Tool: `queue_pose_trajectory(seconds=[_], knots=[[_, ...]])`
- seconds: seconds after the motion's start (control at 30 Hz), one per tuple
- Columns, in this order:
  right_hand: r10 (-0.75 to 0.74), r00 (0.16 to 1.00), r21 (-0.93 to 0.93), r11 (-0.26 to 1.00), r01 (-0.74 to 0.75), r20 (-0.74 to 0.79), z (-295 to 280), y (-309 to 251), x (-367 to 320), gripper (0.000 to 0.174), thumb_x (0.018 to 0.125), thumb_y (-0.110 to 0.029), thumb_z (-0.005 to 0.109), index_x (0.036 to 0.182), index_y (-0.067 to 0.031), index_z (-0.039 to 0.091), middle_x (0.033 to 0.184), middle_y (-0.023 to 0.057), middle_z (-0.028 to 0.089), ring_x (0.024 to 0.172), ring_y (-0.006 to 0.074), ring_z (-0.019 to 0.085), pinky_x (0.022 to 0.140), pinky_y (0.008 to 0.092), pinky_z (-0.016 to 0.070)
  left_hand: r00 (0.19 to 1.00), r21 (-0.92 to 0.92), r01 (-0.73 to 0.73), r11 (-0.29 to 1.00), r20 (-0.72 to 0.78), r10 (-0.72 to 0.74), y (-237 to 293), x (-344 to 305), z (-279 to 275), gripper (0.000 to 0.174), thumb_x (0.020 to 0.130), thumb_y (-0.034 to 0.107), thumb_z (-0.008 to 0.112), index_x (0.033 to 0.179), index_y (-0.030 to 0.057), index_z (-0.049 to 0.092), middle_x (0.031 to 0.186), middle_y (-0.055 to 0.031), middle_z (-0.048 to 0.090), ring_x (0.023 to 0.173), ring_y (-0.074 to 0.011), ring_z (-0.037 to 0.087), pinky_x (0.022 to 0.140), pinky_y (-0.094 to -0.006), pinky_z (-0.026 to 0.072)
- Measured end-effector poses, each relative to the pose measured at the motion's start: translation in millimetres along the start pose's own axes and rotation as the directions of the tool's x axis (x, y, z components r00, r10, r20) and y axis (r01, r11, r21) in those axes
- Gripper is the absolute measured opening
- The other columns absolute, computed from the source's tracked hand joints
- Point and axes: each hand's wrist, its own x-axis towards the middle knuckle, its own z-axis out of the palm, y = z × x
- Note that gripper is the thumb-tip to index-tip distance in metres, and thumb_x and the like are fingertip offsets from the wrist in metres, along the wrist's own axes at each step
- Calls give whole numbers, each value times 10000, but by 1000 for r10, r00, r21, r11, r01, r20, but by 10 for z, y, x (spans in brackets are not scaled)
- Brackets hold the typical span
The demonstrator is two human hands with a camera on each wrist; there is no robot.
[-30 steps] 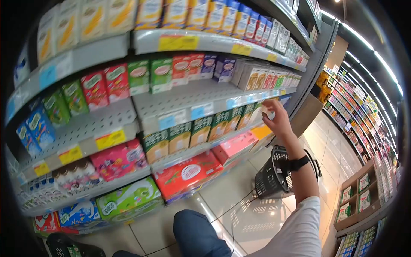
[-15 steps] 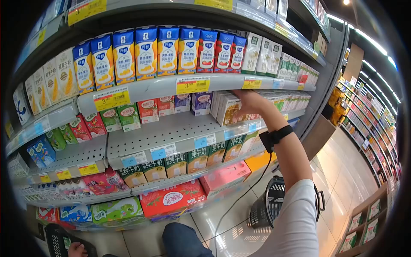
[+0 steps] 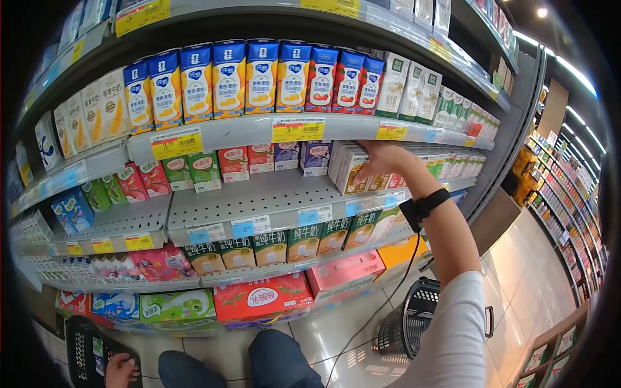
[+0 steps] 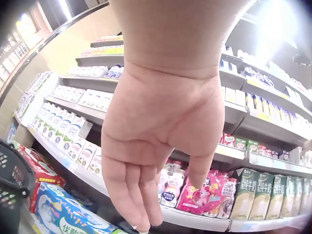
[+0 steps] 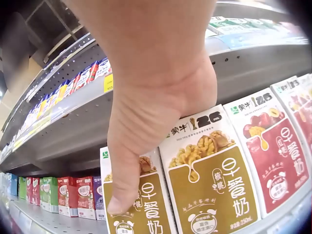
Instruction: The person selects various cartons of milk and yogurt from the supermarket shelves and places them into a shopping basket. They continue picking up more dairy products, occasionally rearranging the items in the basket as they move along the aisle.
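My right hand [image 3: 383, 159] reaches over a row of small milk cartons on the middle shelf. In the right wrist view its thumb [image 5: 122, 187] lies across the front of a brown-and-white walnut milk carton [image 5: 155, 214]; the other fingers are hidden behind the palm and carton tops. A matching carton [image 5: 212, 190] stands right beside it, and a red-fronted one [image 5: 275, 161] follows. My left hand [image 3: 121, 370] hangs low at the left, by a dark basket [image 3: 79, 349]. The left wrist view shows its fingers loosely bent with nothing in them.
Close above the right hand runs the upper shelf edge [image 3: 246, 132], bearing blue-and-yellow cartons [image 3: 228, 77]. Green pure-milk cartons [image 3: 270, 246] line the shelf below. Another dark basket [image 3: 414, 317] stands on the tiled floor at the right. A cable [image 3: 394, 291] hangs from the right wrist.
My right hand rose from beside the lower shelf and moved in over the brown milk cartons, where it stays. The left hand came into view at the lower left. The view shifted.
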Motion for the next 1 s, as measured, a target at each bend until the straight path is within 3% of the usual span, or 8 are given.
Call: queue_pose_trajectory(seconds=[0.07,0.1,0.2,0.33,0.5,0.73,0.93,1.0], knots=[[-3,1000,-10,1000,3,17,2,-19,15,1030,545,-363,915,1405,-15,467,1409,249,505,1317,386,467,1091,395,376,997,-44,-76,996,-2,76,-141,231,25,488,896,305,667,1229,-22,524,919,-179,676,752,-242,680,656,-360,568],[-26,1000,-33,999,26,-10,11,-2,15,1034,541,-369,917,1404,-17,470,1406,248,508,1317,385,467,1091,394,375,998,-110,-66,992,6,67,-183,343,67,423,917,210,643,1241,-25,505,841,-128,686,666,-169,666,563,-274,539],[-8,1000,3,1000,8,11,37,-8,26,1049,527,-385,923,1404,-26,473,1406,245,509,1326,392,454,1098,394,365,986,-107,-124,986,101,135,-239,569,215,406,925,181,632,1250,-29,510,880,-148,696,696,-184,675,592,-295,549],[-86,994,-163,984,74,-65,14,-93,19,1087,514,-391,934,1413,-12,454,1409,266,495,1335,409,434,1109,402,348,965,-127,-158,979,188,180,-11,651,489,408,902,156,690,1241,-30,559,845,-102,705,684,-125,640,590,-279,503],[5,1000,-248,969,-9,-17,65,-207,33,1116,504,-379,937,1432,-12,437,1429,273,471,1364,404,404,1132,406,332,938,-131,-195,972,265,224,311,658,732,386,905,136,694,1237,-15,568,872,-74,704,752,-110,644,659,-252,505],[-39,998,-199,980,27,-57,114,-261,-24,1121,502,-350,935,1449,-31,428,1438,274,461,1359,413,407,1133,413,338,902,-199,-230,952,324,286,631,513,900,381,895,65,706,1247,-2,576,921,-60,695,831,-104,652,725,-241,506],[173,985,-120,978,-170,11,54,-476,-77,1085,513,-259,927,1446,-40,418,1401,257,486,1314,445,426,1103,433,372,891,-223,-242,944,334,307,608,519,970,392,896,65,710,1259,1,577,940,-66,703,832,-97,651,753,-241,515],[146,985,-111,981,-156,-97,73,-550,-144,1029,543,-234,910,1429,-43,422,1398,233,486,1299,438,440,1087,445,388,877,-214,-259,942,356,322,651,461,1010,393,893,64,713,1257,2,579,955,-72,708,834,-94,652,752,-245,519]])
